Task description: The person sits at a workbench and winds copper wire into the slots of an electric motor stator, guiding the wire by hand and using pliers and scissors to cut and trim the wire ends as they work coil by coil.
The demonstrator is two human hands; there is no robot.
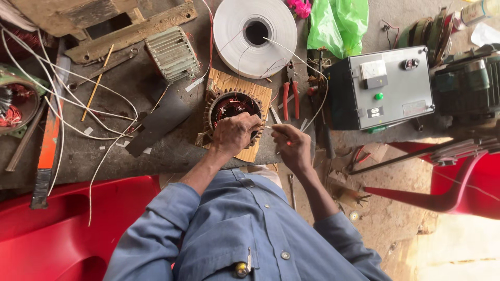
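Now: left hand (233, 133) curled over front rim of motor stator (234, 110), grip pressed onto its edge. Right hand (291, 145) just right of stator, grip pinching thin white strip (268, 127) running toward left fingers. Stator on cardboard sheet (251, 88) on table (172, 151), w/ toothed metal ring, reddish copper windings inside. Red-handled pliers (290, 96) nearby.

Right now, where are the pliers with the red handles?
In the head view, the red-handled pliers lie on the workbench, right of the round motor stator, below the big white tape roll and left of the grey metal box.
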